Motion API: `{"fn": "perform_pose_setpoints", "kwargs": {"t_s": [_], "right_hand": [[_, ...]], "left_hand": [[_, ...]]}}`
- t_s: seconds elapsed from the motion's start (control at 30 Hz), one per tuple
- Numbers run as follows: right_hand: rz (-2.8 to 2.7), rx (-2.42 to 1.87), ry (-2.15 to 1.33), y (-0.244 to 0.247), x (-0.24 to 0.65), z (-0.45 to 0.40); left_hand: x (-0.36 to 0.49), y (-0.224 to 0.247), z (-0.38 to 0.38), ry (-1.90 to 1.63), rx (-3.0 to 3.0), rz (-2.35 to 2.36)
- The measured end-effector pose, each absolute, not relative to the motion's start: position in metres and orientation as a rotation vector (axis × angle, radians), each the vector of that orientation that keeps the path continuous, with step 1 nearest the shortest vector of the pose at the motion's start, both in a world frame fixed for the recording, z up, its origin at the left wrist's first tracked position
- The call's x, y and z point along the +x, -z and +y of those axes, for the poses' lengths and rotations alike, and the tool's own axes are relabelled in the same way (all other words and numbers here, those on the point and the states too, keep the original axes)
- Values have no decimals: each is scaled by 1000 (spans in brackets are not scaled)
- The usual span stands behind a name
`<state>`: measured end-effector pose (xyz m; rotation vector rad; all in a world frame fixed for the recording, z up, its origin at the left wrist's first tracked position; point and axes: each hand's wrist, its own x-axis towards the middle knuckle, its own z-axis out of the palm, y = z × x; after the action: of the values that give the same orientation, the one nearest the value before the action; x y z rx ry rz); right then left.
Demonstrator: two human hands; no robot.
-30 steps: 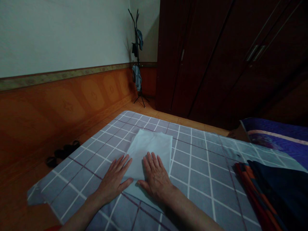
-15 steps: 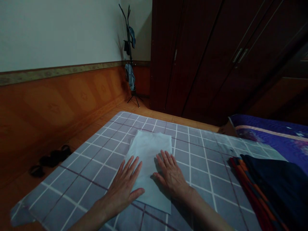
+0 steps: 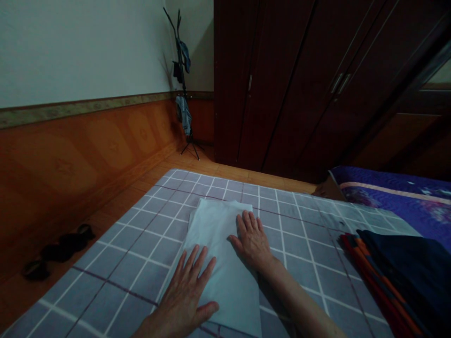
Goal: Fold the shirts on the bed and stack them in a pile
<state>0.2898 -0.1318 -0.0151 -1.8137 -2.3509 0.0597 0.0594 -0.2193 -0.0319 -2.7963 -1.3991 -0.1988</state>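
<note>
A folded white cloth [image 3: 225, 253] lies flat on the grey checked bed cover [image 3: 137, 234]. My left hand [image 3: 190, 291] rests on its lower left part, palm down and fingers spread. Higher up, on the cloth's right edge, my right hand [image 3: 252, 239] lies palm down with its fingers extended and the thumb apart. Neither hand grips anything. Part of the cloth is hidden under both hands.
Folded dark blue, orange and red clothes [image 3: 405, 263] are at the right. Beyond them is a purple bedspread [image 3: 387, 188]. A dark wardrobe [image 3: 275, 84] and a coat stand [image 3: 183, 80] stand behind. Black footwear [image 3: 59, 249] is on the floor at left.
My right hand has slid up the cloth towards its upper right edge. My left hand sits slightly lower in view, its fingers more spread. The view has shifted a little.
</note>
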Motion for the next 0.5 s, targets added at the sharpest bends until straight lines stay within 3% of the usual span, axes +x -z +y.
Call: {"fn": "perform_pose_setpoints", "kwargs": {"t_s": [0.17,0.37,0.5], "right_hand": [[-2535,-1442,-188,15,263,-115],[-2468,-1554,-122,8,231,-86],[-2594,-1266,-170,6,203,-87]], "left_hand": [[59,37,-216,212,-2786,-1374],[57,46,-218,250,-2766,-1364],[56,54,-217,257,-2762,-1376]]}}
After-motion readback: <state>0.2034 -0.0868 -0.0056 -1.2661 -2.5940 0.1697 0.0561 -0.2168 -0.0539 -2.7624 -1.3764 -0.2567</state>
